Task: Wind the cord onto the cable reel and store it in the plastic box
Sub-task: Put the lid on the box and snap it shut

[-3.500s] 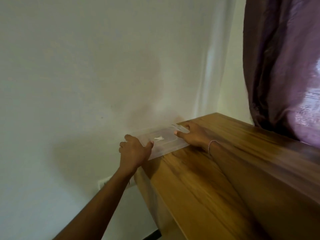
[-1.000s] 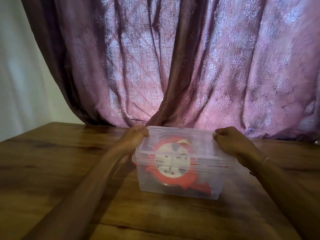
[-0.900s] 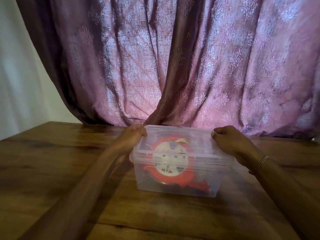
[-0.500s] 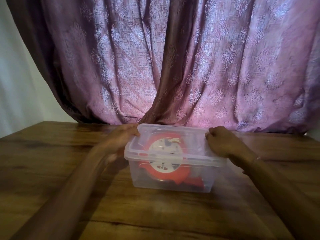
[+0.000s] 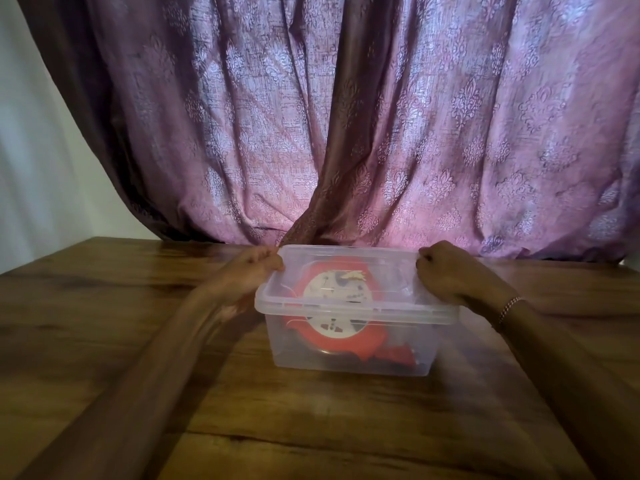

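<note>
A clear plastic box (image 5: 349, 362) stands on the wooden table (image 5: 104, 306), with its clear lid (image 5: 349, 268) lying on top. Inside, seen through the plastic, lies the red cable reel (image 5: 341, 344) with a white round label. My left hand (image 5: 251, 273) presses on the lid's left edge, fingers curled over the rim. My right hand (image 5: 450, 275) grips the lid's right edge the same way; a bracelet is on that wrist. The cord itself is hard to make out inside the box.
A purple patterned curtain (image 5: 346, 116) hangs right behind the box and touches the table's far edge. A pale wall (image 5: 34, 150) is at the left. Bare wood lies in front of and beside the box.
Earlier my hands held the lid at the table's corner by the wall. Over the last second they stay on the lid atop the box; only the view shifts slightly.
</note>
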### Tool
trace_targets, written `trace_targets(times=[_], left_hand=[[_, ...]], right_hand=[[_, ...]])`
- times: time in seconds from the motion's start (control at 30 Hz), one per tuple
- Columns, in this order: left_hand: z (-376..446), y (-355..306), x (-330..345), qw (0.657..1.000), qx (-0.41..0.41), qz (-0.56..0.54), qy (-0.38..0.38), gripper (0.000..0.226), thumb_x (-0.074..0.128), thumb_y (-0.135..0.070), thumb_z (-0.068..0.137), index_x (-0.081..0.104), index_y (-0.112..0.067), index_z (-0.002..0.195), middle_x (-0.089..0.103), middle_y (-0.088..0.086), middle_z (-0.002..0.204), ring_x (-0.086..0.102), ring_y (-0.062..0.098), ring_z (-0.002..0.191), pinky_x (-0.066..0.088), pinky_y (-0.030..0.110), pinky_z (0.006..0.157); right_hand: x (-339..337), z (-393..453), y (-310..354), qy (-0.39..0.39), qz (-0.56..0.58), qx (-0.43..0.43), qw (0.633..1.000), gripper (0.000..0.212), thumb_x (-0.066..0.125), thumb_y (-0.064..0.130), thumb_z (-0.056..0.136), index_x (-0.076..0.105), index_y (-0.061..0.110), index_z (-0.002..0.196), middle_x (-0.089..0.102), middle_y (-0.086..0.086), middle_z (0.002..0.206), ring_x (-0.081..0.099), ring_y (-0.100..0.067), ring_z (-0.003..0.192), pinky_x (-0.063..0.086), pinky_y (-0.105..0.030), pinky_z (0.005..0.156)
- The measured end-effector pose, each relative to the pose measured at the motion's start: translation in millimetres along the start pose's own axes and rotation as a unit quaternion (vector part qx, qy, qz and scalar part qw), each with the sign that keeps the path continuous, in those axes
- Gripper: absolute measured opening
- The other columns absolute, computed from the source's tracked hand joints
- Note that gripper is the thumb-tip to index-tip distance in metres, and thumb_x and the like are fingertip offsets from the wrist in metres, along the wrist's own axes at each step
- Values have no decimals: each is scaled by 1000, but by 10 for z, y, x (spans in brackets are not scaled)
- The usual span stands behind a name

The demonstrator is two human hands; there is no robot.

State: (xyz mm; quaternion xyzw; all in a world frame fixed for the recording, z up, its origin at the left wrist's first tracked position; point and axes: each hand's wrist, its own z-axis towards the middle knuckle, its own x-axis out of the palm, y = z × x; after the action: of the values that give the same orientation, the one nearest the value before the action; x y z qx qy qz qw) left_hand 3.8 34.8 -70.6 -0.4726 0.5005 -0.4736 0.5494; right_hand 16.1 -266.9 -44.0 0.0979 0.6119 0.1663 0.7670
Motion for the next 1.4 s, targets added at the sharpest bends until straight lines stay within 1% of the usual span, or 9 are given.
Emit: trace_targets(times=[0.17,0.33,0.4,0.53,0.7,0.83,1.07,1.17,1.4], left_hand=[[-79,-17,55,1000,-7,23,-16,30,53,-4,98,62,6,124,72,26,109,67,28,83,55,31,66],[-132,-58,78,1000,-17,19,-4,26,51,-5,99,69,-5,118,70,25,120,69,39,106,55,53,94],[-136,-74,79,999,-18,25,-12,26,53,-3,98,74,-11,110,73,23,116,69,41,109,49,60,101],[-110,-110,83,998,-61,-10,-29,22,58,-2,97,70,-3,115,76,19,101,74,29,78,62,37,68],[-92,-258,6,988,-42,149,-23,29,64,-7,97,70,-5,125,74,15,110,70,32,99,55,42,91],[-145,-320,21,952,-3,300,-65,37,70,-22,96,69,-8,130,70,16,125,67,35,115,52,47,104],[-332,-103,181,991,-40,-101,-76,25,63,5,94,69,3,118,76,20,106,73,32,90,61,40,77],[-369,-122,228,981,-53,-169,-84,23,56,10,95,67,9,115,73,20,94,71,26,72,61,31,54],[-359,-129,227,980,-63,-177,-71,28,54,9,96,62,13,123,70,28,109,68,30,79,61,32,54]], right_hand=[[0,-15,-41,-14,164,36,986,26,39,21,100,64,13,98,63,-9,83,58,-20,62,42,-22,44],[110,-165,-222,150,460,186,855,46,51,63,90,67,23,107,75,-9,80,70,-28,68,58,-45,58],[100,-143,-312,158,436,180,868,55,57,70,82,68,23,109,75,-9,84,71,-26,72,58,-41,59],[19,-159,-369,191,422,192,865,76,79,76,52,74,16,99,70,-8,79,67,-21,66,56,-31,57],[-65,-119,-351,75,334,167,925,68,80,78,48,54,16,58,40,-6,45,34,-17,36,30,-22,42],[-79,-119,-338,58,335,146,929,57,81,59,67,66,4,72,65,-2,50,59,-13,38,49,-24,44],[73,-239,-275,115,575,143,798,32,66,16,93,58,-6,116,75,-17,102,76,-25,81,60,-38,61],[106,-224,-235,79,555,132,817,29,62,16,96,57,-7,114,72,-19,108,75,-25,83,59,-32,61],[144,-209,-187,12,405,57,913,21,53,14,99,71,3,99,75,-16,100,70,-35,96,53,-52,94]])
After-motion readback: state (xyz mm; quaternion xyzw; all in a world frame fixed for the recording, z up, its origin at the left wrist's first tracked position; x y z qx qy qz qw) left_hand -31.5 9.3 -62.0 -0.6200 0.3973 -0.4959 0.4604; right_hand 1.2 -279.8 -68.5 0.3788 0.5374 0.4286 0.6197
